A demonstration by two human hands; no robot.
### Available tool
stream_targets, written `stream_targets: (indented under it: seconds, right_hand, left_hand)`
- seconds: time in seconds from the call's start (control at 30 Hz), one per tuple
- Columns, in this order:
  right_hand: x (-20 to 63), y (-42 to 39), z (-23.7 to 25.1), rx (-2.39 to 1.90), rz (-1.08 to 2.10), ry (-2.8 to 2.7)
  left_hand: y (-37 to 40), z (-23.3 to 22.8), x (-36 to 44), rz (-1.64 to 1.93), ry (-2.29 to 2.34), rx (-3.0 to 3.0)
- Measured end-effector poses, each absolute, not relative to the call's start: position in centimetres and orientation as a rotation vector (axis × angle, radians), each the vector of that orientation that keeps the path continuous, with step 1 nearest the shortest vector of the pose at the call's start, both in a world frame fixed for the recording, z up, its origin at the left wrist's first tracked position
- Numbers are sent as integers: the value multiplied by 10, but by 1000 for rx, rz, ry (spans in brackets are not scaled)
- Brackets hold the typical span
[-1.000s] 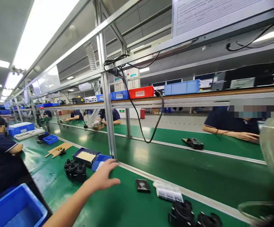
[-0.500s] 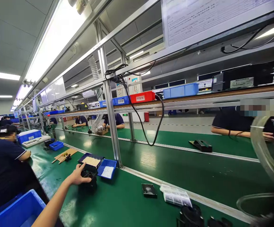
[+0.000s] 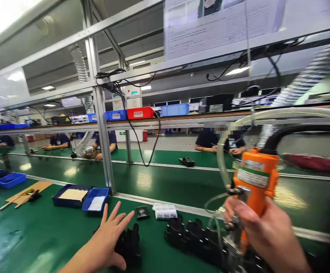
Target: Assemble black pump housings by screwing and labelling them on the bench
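Low in the frame, left of centre, the left hand [image 3: 108,237] is lying flat with its grip spread wide, fingers fanned, the palm pressing against a chunky black plastic part [image 3: 129,244] that is sitting on the smooth green desk [image 3: 48,235]. At the lower right, the right hand [image 3: 263,231] is wrapping its grip tightly around an orange tool [image 3: 254,182], boxy and glossy, with a pale label across its front and a clear, curling hose [image 3: 220,159] looping up from it. Between the two hands, a row of more black parts [image 3: 190,237], rounded and matte, is lying near the bottom edge. Just behind the left fingertips a small dark square plate [image 3: 142,212] and a clear ribbed packet [image 3: 165,211] are resting near the metal rail [image 3: 182,207] that is edging the desk. Further left, two shallow blue trays [image 3: 81,195] are sitting side by side at the foot of an upright metal post [image 3: 104,144]. The glossy green surface to the lower left of the hand is lying open.
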State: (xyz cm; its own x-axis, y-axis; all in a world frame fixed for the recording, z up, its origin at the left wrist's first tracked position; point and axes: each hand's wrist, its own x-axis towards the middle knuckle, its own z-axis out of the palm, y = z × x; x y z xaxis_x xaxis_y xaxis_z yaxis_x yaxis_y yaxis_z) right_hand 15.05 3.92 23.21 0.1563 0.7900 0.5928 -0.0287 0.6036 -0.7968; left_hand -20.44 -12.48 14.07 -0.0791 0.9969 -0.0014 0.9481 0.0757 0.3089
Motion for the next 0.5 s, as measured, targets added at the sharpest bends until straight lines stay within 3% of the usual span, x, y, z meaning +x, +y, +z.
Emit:
stream_targets:
  seconds: [0.33, 0.5]
  right_hand:
    - [155, 23, 229, -679, 840, -1413]
    - [145, 21, 226, -613, 760, -1362]
  left_hand:
    - [-48, 71, -98, 319, 1738, 2156]
    - [-35, 42, -60, 848, 1404, 1824]
